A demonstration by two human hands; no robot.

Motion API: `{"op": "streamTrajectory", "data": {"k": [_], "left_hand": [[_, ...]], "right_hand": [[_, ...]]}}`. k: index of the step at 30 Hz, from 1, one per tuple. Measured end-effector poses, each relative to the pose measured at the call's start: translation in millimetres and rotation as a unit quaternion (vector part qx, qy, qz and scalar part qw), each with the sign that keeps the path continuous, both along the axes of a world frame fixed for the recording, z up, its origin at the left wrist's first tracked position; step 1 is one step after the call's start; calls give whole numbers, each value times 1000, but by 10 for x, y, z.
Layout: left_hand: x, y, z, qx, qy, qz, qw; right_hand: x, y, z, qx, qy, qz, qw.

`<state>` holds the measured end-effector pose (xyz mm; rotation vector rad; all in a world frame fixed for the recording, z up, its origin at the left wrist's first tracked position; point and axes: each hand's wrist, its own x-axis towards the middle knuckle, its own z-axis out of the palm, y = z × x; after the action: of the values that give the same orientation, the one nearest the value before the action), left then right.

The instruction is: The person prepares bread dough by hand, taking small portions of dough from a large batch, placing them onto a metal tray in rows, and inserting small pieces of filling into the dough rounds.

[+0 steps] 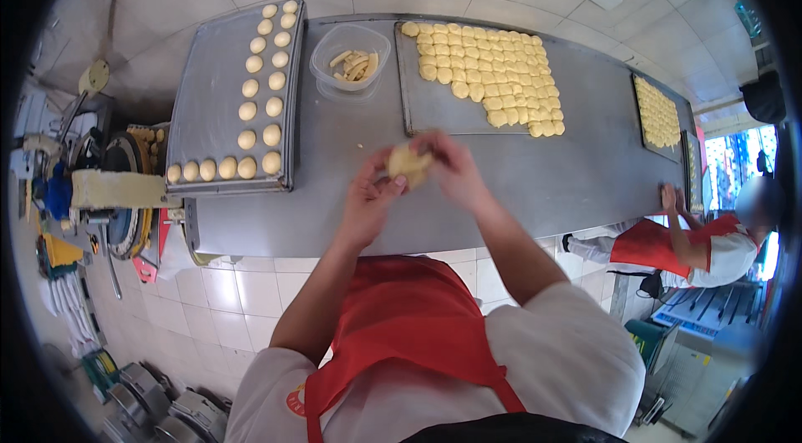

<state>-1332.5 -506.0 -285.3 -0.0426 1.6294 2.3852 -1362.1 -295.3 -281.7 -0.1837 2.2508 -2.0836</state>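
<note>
Above the metal table, my left hand (369,190) is closed round a flattened piece of pale yellow dough (408,164), its thumb pressed on the near side. My right hand (451,166) is at the dough's right edge, its fingers smeared by motion. Beyond my hands lies a tray (434,113) packed with small dough pieces (493,67) set side by side. A clear plastic tub (324,74) to its left holds pale yellow strips (355,65). Round smooth dough balls (272,136) stand in rows on the stacked baking tray (209,101) at the left.
The grey metal table (351,226) runs along a tiled wall. Farther right is another tray of dough pieces (657,113). A co-worker in a red apron (660,247) leans on the table's right end. Machinery (121,192) stands past the left end.
</note>
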Motion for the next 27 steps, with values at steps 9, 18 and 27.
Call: {"op": "streamTrajectory", "data": {"k": [9, 18, 27], "left_hand": [[931, -481, -991, -634, 173, -111, 745], [-400, 107, -1419, -583, 340, -146, 723], [349, 390, -1077, -561, 378, -10, 737]], "right_hand": [[1651, 1624, -949, 432, 100, -46, 895], [299, 1154, -1252, 531, 190, 75, 822], [902, 895, -1202, 451, 260, 29, 853]]}}
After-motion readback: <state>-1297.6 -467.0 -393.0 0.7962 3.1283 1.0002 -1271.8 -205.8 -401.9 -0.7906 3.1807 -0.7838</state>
